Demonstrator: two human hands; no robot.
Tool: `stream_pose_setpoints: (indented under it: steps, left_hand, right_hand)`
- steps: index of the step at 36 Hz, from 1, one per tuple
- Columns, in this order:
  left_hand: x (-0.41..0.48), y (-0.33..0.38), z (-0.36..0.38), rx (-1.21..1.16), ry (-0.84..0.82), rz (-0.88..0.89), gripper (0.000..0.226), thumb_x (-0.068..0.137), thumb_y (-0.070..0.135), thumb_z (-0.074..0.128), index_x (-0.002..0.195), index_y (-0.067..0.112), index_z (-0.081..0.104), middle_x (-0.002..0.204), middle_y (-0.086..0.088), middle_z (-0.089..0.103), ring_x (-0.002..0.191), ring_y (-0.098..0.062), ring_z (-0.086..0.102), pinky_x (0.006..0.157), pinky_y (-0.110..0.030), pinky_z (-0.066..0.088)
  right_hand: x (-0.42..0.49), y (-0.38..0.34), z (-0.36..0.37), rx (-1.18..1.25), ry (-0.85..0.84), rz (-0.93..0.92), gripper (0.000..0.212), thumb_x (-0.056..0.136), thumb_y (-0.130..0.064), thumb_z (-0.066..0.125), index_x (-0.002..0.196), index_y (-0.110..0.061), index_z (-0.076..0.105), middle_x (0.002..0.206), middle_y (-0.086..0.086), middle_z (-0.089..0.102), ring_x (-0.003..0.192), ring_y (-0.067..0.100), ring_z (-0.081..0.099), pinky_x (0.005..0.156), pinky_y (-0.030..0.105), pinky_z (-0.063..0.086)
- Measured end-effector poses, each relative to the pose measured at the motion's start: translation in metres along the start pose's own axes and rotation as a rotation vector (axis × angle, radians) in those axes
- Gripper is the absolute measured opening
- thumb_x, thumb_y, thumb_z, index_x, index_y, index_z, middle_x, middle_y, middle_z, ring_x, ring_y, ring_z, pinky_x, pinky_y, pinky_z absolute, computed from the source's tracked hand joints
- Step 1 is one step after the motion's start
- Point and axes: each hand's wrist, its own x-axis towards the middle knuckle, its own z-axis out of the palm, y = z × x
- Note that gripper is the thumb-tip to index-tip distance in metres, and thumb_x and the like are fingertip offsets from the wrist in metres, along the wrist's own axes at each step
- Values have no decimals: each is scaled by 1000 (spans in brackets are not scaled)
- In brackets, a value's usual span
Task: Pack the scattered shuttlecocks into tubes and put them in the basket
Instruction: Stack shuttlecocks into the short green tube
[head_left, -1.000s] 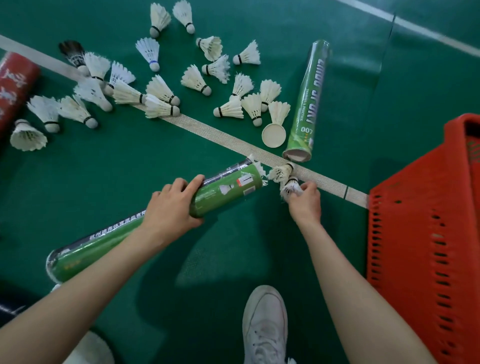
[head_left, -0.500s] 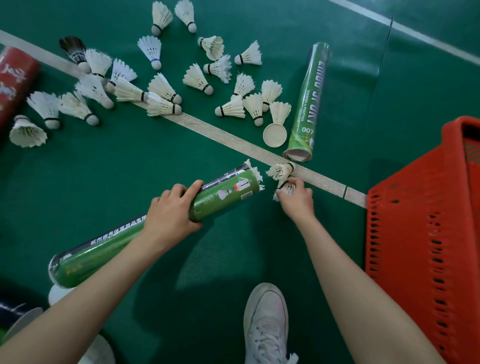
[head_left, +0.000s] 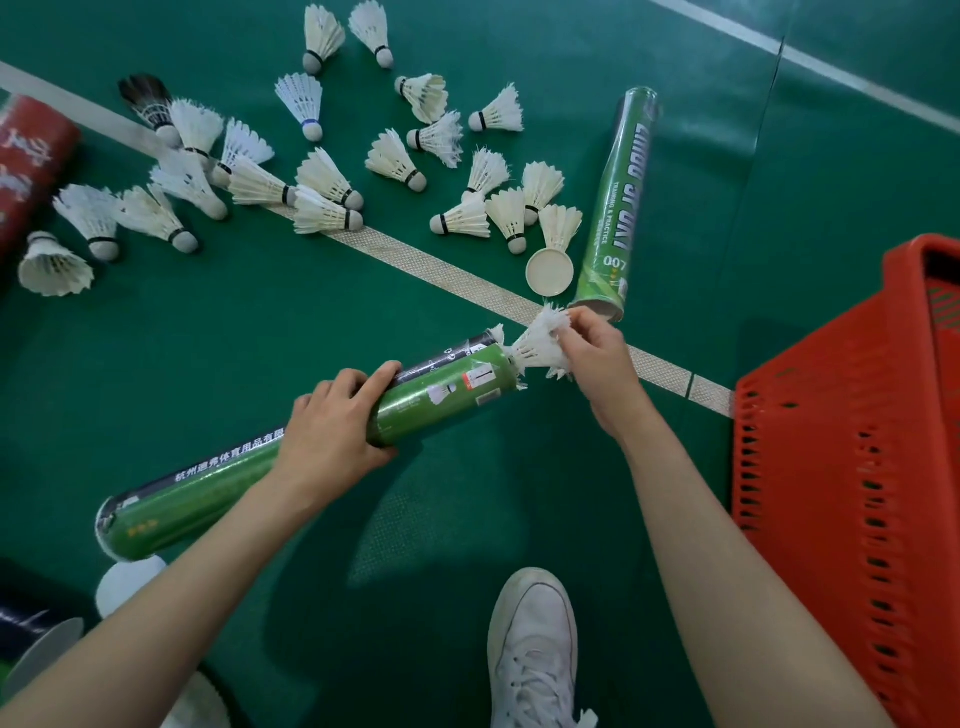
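My left hand (head_left: 335, 434) grips a long green tube (head_left: 447, 395) around its middle, holding it slanted above the green floor with its open mouth toward the upper right. My right hand (head_left: 592, 353) holds white shuttlecocks (head_left: 537, 345) by the feathers, their noses right at the tube's mouth. Feathers of another shuttlecock stick out of the mouth. Several white shuttlecocks (head_left: 322, 179) and one black one (head_left: 148, 101) lie scattered across the floor beyond. An orange basket (head_left: 852, 467) stands at the right.
A second green tube (head_left: 618, 208) lies on the floor past my right hand, with a round cream lid (head_left: 549, 273) beside its open end. A red tube (head_left: 26, 166) lies at the far left. My white shoe (head_left: 535, 649) is below. White lids (head_left: 127, 582) lie at the lower left.
My right hand picked the shuttlecocks up off the white floor line and brought them to the tube's mouth. My left hand kept its hold on the tube.
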Motion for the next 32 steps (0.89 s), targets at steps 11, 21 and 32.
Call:
stream_pose_setpoints:
  steps: [11, 21, 32]
  left_hand:
    - [-2, 3, 3, -64, 69, 56, 90, 68, 34, 78, 145, 30, 32, 121, -4, 51, 105, -28, 49, 92, -40, 37]
    - [-3, 2, 7, -71, 141, 84, 91, 60, 29, 84, 141, 23, 42, 115, -8, 55, 100, -32, 54, 89, -45, 40]
    - [10, 15, 7, -31, 81, -11, 88, 71, 34, 74, 146, 31, 28, 121, -4, 48, 109, -26, 47, 93, -39, 33]
  right_hand:
    - [-13, 0, 23, 204, -30, 55, 31, 100, -33, 32, 115, -36, 59, 122, -1, 60, 115, 16, 56, 105, 39, 41]
    - [-27, 5, 35, 25, -404, 123, 79, 81, -72, 8, 151, -37, 11, 159, -12, 13, 143, 3, 9, 112, 30, 1]
    - [8, 34, 32, 101, 195, 61, 38, 98, -47, 35, 126, -34, 55, 134, 4, 48, 123, 18, 46, 110, 44, 32]
